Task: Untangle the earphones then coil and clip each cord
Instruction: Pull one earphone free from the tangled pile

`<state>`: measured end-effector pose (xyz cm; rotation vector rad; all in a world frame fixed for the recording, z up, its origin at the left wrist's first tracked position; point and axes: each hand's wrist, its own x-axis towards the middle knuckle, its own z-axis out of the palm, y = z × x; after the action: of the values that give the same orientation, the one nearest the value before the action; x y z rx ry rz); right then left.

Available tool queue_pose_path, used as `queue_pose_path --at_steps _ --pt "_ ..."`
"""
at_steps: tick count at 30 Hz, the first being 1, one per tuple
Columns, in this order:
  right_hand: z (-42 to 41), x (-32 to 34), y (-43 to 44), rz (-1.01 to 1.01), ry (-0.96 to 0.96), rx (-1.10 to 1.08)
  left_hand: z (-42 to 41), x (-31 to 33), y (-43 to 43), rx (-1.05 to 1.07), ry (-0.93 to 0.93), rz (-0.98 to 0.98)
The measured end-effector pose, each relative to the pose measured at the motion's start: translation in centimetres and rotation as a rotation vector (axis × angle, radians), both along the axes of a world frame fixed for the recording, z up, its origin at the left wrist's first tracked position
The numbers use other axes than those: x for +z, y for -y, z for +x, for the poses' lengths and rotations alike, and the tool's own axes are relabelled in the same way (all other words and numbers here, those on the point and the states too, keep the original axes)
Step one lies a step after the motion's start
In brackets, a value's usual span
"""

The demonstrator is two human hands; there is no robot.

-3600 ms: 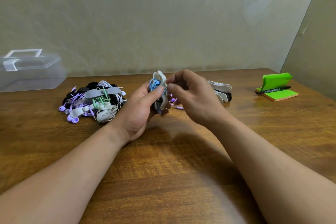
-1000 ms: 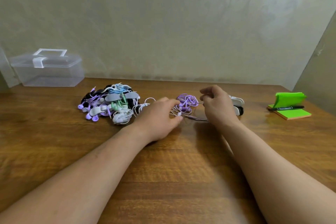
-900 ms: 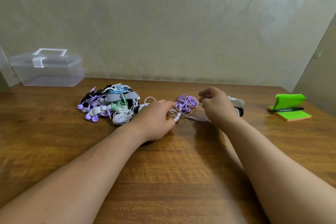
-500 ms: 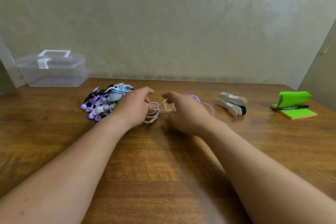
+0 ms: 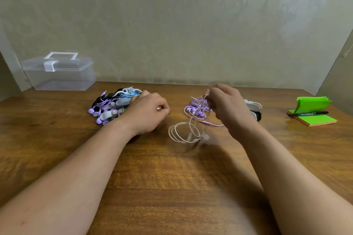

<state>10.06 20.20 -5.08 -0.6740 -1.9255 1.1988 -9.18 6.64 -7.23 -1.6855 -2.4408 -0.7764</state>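
Note:
My right hand (image 5: 227,107) is raised a little above the wooden table (image 5: 172,187) and pinches a white earphone cord (image 5: 181,131), whose loops hang down blurred toward the tabletop. A tangle of purple earphones (image 5: 196,109) lies just behind it. My left hand (image 5: 147,114) rests on the table with curled fingers; whether it holds anything small is unclear. Left of it lies a pile of coiled, clipped earphones (image 5: 112,105) in purple, white, blue and black. Spare white and black clips (image 5: 255,108) lie behind my right hand.
A clear plastic box (image 5: 59,72) with a white handle stands at the back left by the wall. At the right lie green sticky notes (image 5: 313,118) with a black marker (image 5: 307,114) across them.
The blue earphones I was clipping now lie on the pile. My right hand has lifted the white cord up and to the right; my left hand has let go and stays near the pile.

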Motion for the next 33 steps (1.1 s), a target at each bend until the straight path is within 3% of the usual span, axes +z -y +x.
queue_pose_path --at_steps 3,4,7,10,13,18,24,26,29,33 --pt "0.5 -0.1 -0.5 0.065 0.115 -0.006 1.8 1.3 0.5 -0.093 0.391 0.023" --pt "0.7 0.0 -0.7 0.098 0.179 0.02 2.4 1.5 0.6 -0.116 0.38 -0.057" --pt "2.1 0.6 -1.4 0.167 0.473 0.175 5.1 0.9 0.3 -0.148 0.092 -0.312" --pt "2.7 1.1 -1.9 0.299 0.631 0.115 6.9 0.2 -0.6 -0.213 0.038 -0.35" --pt "2.1 1.2 -2.0 0.501 0.536 -0.054 6.8 0.0 -0.8 -0.247 0.093 -0.253" --pt "0.8 0.2 -1.3 0.544 0.336 -0.054 4.7 0.9 -0.2 -0.167 0.343 0.011" --pt "1.5 0.4 0.0 0.184 0.393 0.39 4.1 2.0 -0.2 -0.291 0.874 0.394" --pt "1.8 0.6 -0.3 0.121 0.347 0.36 3.9 2.0 -0.2 -0.282 0.961 0.449" --pt "2.1 1.1 -0.9 0.062 0.254 0.23 3.1 1.8 -0.2 -0.274 1.033 0.376" --pt "2.2 1.3 -1.6 -0.055 0.144 0.103 3.1 1.7 -0.3 -0.237 1.046 0.348"
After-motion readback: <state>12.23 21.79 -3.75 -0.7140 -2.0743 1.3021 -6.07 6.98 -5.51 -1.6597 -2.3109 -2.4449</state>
